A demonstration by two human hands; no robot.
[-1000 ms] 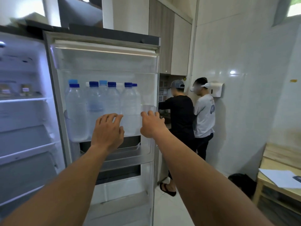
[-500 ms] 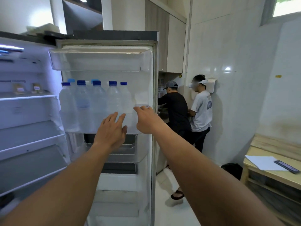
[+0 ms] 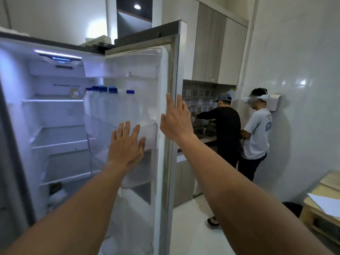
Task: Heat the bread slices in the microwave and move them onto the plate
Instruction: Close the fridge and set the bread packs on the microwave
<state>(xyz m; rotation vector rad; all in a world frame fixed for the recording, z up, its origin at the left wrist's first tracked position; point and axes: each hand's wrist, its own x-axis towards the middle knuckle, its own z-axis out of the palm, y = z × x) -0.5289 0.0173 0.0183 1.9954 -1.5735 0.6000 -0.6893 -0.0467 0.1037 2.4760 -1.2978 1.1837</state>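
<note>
The open fridge door stands between both hands and the kitchen aisle. Water bottles crowd its upper door bin, while the fridge shelves lie mostly bare. Two people block the counter end.

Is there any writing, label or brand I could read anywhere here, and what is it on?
Nothing can be read for certain.
Dark lettering on the fridge's inner back wall: blurred.
Label on a small jar on the top shelf: too small.
Print on the white T-shirt of the person by the counter: blurred.
Bottles in the door: no label legible.
</note>
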